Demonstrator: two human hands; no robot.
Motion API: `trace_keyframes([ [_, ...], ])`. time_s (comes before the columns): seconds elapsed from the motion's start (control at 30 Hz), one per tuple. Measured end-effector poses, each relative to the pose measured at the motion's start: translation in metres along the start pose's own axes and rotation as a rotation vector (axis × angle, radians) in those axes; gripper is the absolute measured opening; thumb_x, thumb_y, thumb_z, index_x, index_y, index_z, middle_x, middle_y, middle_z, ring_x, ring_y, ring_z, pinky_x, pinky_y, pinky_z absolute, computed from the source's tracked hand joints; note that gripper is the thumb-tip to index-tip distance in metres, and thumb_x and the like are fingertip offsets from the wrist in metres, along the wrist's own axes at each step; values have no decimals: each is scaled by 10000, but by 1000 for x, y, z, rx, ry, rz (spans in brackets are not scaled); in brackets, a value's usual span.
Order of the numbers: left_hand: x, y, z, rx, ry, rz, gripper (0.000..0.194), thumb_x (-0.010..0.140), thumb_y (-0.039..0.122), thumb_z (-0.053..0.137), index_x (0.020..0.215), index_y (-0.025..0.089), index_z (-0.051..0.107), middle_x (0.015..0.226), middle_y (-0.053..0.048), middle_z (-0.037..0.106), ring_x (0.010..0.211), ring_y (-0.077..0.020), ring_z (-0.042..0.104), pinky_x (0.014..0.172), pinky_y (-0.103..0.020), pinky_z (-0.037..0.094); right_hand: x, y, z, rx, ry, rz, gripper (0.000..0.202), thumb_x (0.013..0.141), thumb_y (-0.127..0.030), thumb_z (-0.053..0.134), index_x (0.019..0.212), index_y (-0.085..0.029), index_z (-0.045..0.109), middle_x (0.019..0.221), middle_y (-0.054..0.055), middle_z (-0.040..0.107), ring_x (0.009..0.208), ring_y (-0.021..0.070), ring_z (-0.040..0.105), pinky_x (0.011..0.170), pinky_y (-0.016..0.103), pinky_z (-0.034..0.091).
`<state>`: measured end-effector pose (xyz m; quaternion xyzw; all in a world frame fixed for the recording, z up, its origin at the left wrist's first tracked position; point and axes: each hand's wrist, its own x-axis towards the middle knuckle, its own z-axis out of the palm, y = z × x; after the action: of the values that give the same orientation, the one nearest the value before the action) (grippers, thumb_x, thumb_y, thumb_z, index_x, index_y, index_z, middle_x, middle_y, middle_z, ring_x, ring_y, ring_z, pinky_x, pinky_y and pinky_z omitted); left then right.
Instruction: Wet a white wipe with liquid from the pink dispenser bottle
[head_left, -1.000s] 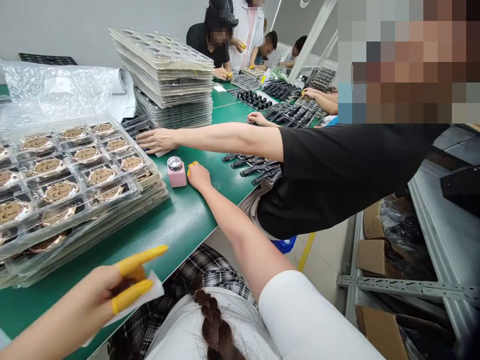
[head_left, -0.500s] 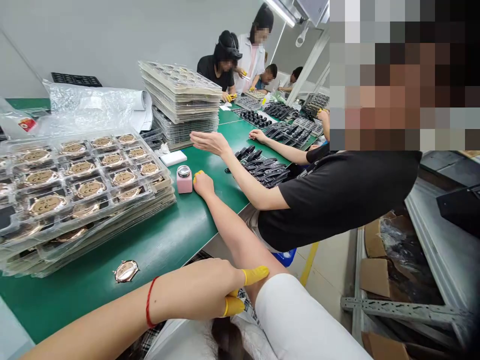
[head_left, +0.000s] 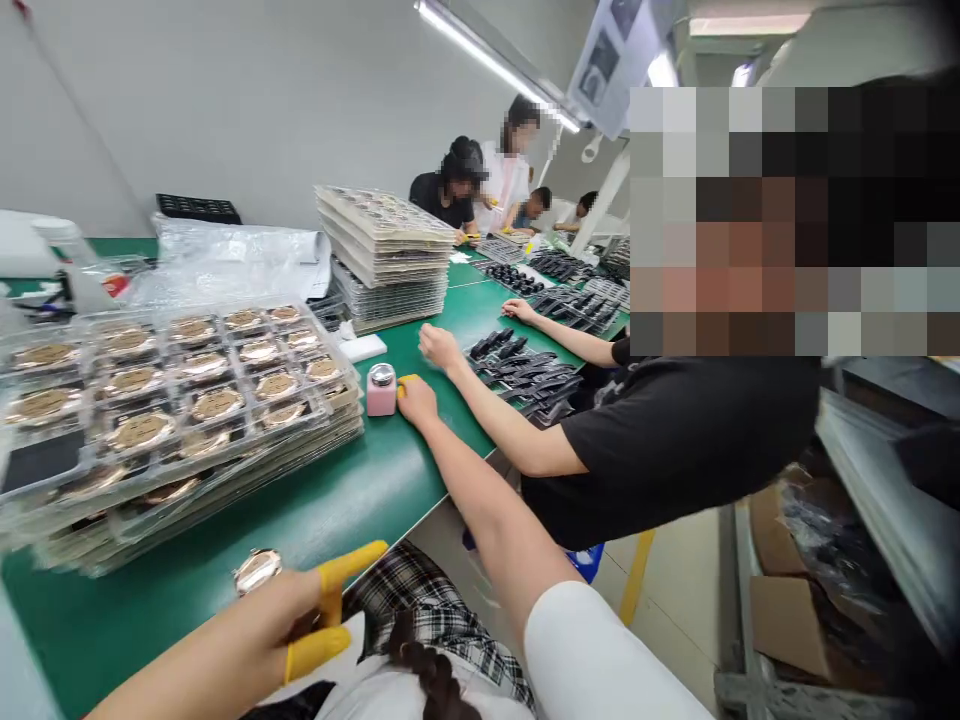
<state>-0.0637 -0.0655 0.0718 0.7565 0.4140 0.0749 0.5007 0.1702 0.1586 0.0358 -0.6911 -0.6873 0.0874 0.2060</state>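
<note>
My left hand (head_left: 277, 625) is at the lower left, with yellow finger cots on. Its fingers are stretched and apart, and nothing shows between them. Just beyond it a rose-gold watch case (head_left: 257, 571) lies on the green table (head_left: 330, 500). My right hand (head_left: 418, 403) rests on the table with its fingers curled, also in yellow cots. Right beside it stands a pink bottle with a metal top (head_left: 381, 392); whether they touch I cannot tell. What the curled fingers hold, if anything, is hidden.
On the left is a stack of clear trays (head_left: 214, 405) with watch cases. A taller tray stack (head_left: 394, 245) stands behind, near a white block (head_left: 363, 348). A co-worker in a black sleeve (head_left: 675, 430) sits to the right, by black watch straps (head_left: 525, 370).
My left hand has moved left, off my right arm, and its fingers have opened. The co-worker's raised hand has come down to the table. The view has tilted up.
</note>
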Motion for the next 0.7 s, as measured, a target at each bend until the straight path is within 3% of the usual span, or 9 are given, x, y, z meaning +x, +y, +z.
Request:
trace_keyframes([
  [0.13,-45,-42,-6,-157,262,-203,654,891,545,488,1470,263,373,778,4,528,668,-142,438,606,-205,390,-50,-11,-23,217,121,52,467,986,-282,212,1207,-160,606,1200,179,618,1144,238,571,993,430,459],
  [0.23,-60,-42,-7,-203,378,-288,629,902,539,467,1452,241,402,787,1,557,651,-136,444,573,-203,368,-111,-17,-25,421,75,-56,528,947,-375,176,1240,-239,594,1238,162,604,1163,248,572,1020,440,442],
  [0.3,-57,-32,-7,-221,388,-232,571,914,509,467,1415,235,452,803,0,575,664,-129,459,598,-203,376,-155,-28,-20,767,-237,-298,454,838,-538,490,1231,-338,602,1230,117,615,1207,272,545,1074,453,390],
  [0.37,-47,-20,-7,-238,368,-131,514,929,455,469,1396,240,475,831,-1,592,701,-126,482,649,-209,392,-191,-44,-14,983,-632,-363,564,696,-550,699,1218,-357,609,1192,95,634,1201,277,546,1082,448,374],
  [0.43,-36,-13,-6,-281,367,-49,471,932,410,484,1373,246,502,890,-13,618,766,-132,511,705,-224,407,-206,-57,-10,1111,-1044,-254,518,645,-571,748,1099,-330,677,1036,77,685,1022,266,634,948,433,475],
  [0.5,-27,-12,-2,-367,438,-10,470,914,394,518,1361,247,512,996,-34,639,805,-137,519,732,-242,421,-195,-58,-12,1164,-1206,-59,431,628,-607,745,925,-295,723,847,54,698,768,230,665,744,391,532],
  [0.53,-22,-15,1,-421,502,-11,491,904,397,532,1370,244,499,1064,-50,636,803,-134,514,731,-250,431,-180,-52,-17,1164,-1134,22,412,613,-615,750,859,-286,726,788,49,694,687,217,653,678,377,531],
  [0.57,-18,-18,3,-475,570,-23,520,899,404,536,1388,237,473,1131,-67,623,792,-130,508,721,-256,441,-159,-43,-23,1151,-935,76,386,592,-607,766,811,-293,720,749,44,689,646,212,643,640,367,525],
  [0.7,2,-31,5,-553,730,-95,513,920,393,479,1389,190,445,1226,-115,592,826,-145,536,711,-285,481,-52,-5,-49,839,238,10,239,786,-536,606,905,-346,689,912,100,708,898,252,671,794,394,524],
])
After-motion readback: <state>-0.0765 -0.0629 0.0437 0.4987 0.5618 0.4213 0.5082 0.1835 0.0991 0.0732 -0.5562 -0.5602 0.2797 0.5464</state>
